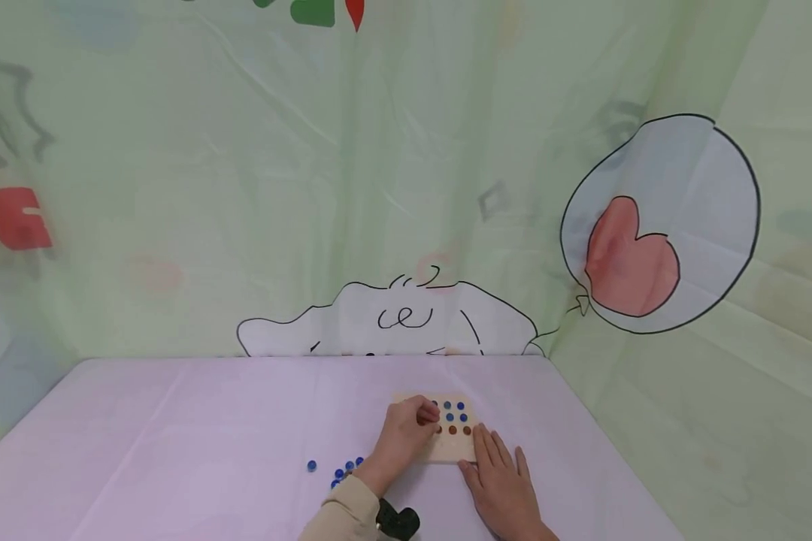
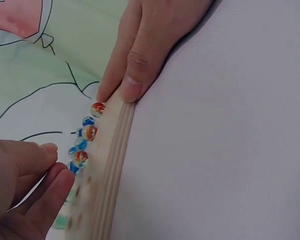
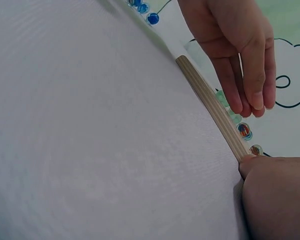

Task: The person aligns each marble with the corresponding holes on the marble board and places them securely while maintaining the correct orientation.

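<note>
A pale wooden board [image 1: 449, 452] with rows of round hollows lies on the table, bearing several blue marbles [image 1: 460, 406] and a row of orange-red marbles [image 1: 452, 430]. Green marbles [image 3: 221, 97] sit on its left part, mostly hidden from the head view by the left hand. My left hand [image 1: 406, 427] hovers over that part, thumb and fingertips close together by the marbles; no marble shows between them. Along the board's right edge rests my right hand [image 1: 504, 481], fingers straight, with a fingertip and the thumb [image 2: 132, 89] touching the wood.
Loose blue marbles [image 1: 339, 473] lie in a group left of the left forearm, one marble [image 1: 312, 466] apart from them. A black object [image 1: 398, 520] shows by the left wrist. The pale tabletop [image 1: 176, 443] ends at a printed curtain [image 1: 243, 188].
</note>
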Demonstrator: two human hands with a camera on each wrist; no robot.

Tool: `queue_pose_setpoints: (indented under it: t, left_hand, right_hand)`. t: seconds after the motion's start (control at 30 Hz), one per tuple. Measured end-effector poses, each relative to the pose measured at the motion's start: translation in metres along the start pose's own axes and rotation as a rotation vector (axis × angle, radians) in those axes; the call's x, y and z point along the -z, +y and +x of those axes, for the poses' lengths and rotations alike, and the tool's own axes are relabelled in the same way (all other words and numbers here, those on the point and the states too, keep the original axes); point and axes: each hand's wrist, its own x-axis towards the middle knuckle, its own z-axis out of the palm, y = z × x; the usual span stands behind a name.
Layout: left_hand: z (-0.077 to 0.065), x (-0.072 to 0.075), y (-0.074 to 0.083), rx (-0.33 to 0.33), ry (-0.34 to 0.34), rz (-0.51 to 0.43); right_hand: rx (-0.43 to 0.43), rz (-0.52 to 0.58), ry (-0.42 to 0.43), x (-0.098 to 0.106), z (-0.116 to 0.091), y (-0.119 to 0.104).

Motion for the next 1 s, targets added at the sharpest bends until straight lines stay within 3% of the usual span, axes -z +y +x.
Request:
queue_pose_setpoints:
  t: [0.4, 1.0]
  left_hand:
    - [-0.004, 0.028, 0.003, 0.010, -0.040, -0.024]
    - [-0.030, 0.078, -0.002, 0.019, -0.032, 0.001]
  right_hand:
    - [0.007, 0.006, -0.004, 0.001, 0.001, -0.001]
    - [0.009, 0.002, -0.001, -0.002, 0.003, -0.001]
